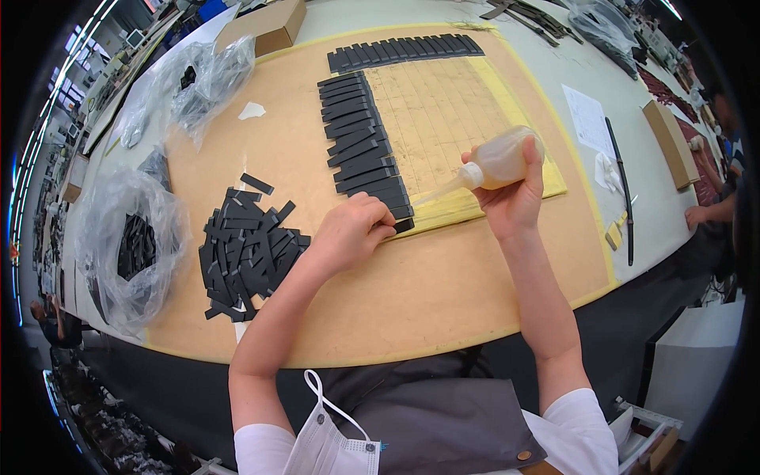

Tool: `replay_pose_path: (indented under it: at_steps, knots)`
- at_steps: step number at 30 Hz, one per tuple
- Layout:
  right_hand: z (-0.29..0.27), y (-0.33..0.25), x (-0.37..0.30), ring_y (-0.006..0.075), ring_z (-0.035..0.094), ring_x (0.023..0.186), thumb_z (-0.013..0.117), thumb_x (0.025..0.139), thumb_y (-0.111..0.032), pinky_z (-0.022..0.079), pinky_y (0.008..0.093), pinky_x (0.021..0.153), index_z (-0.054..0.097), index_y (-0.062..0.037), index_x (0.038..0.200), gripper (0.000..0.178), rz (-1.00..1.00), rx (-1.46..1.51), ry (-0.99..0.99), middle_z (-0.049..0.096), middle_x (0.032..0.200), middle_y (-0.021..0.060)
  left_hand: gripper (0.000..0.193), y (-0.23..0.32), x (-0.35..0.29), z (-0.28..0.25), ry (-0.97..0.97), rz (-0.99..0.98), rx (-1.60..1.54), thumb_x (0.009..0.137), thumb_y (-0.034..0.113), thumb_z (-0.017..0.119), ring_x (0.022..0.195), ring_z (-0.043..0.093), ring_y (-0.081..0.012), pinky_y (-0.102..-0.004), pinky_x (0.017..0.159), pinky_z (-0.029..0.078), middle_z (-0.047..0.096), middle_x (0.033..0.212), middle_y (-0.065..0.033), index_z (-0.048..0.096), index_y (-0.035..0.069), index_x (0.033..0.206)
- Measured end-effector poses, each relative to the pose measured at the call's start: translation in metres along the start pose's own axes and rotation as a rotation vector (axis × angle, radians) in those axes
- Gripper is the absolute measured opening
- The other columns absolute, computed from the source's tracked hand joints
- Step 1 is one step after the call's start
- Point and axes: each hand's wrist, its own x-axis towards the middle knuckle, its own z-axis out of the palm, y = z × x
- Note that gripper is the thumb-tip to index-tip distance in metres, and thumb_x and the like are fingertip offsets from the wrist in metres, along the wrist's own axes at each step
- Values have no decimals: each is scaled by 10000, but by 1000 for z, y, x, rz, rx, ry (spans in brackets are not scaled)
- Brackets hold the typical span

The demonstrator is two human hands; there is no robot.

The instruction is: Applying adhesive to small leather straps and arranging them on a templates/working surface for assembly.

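My right hand (516, 204) is wrapped round a clear squeeze bottle (505, 157) of yellowish liquid. The bottle is tilted, and its long thin nozzle (442, 190) points left and down, its tip close to the lower end of a column of black strips (352, 134). These strips lie side by side, overhanging the left edge of a yellow-edged board (439, 111). At the board's near left corner my left hand (355, 228) is closed, with thumb and fingertips on a small black strip (404, 226). A heap of loose black strips (252, 249) lies left of that hand.
Another row of black strips (404, 51) lines the board's far edge. Plastic bags (131, 245) stand on the left, one with dark pieces inside. A cardboard box (261, 25) sits at the back. Paper (587, 119) and a black rod (621, 190) lie right; another person's hand (697, 216) is beyond.
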Motion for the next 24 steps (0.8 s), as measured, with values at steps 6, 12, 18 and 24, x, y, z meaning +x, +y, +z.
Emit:
replay_pose_path:
  at_steps: [6, 12, 18, 24]
  knots:
    - [1, -1, -1, 319, 693, 987, 706, 816, -627, 629, 445, 792, 384, -65, 1299, 808, 15, 9, -7, 573, 1130, 157, 109, 0, -4, 7, 67, 51, 35, 802, 108, 773, 873, 588, -232, -351, 744, 510, 626, 839, -43, 690, 43, 830]
    - [3, 2, -1, 326, 685, 999, 707, 815, -624, 618, 450, 813, 375, -67, 1322, 824, 25, 0, 12, 554, 1147, 148, 93, -4, -2, 8, 114, 120, 26, 789, 109, 781, 828, 552, -222, -342, 735, 482, 613, 814, -28, 709, 52, 809]
    - [6, 5, -5, 325, 686, 995, 702, 810, -637, 620, 446, 800, 383, -78, 1322, 822, 23, -33, 47, 556, 1147, 140, 100, -7, -2, 10, 162, 180, 64, 778, 116, 792, 814, 541, -213, -344, 741, 446, 600, 782, -26, 716, 65, 819]
    - [6, 4, -6, 318, 691, 985, 711, 804, -638, 623, 450, 792, 395, -85, 1315, 817, 32, -45, 32, 566, 1136, 135, 112, -30, -22, -28, 336, 8, 235, 786, 131, 784, 825, 601, -256, -382, 777, 474, 631, 789, -61, 701, 58, 807]
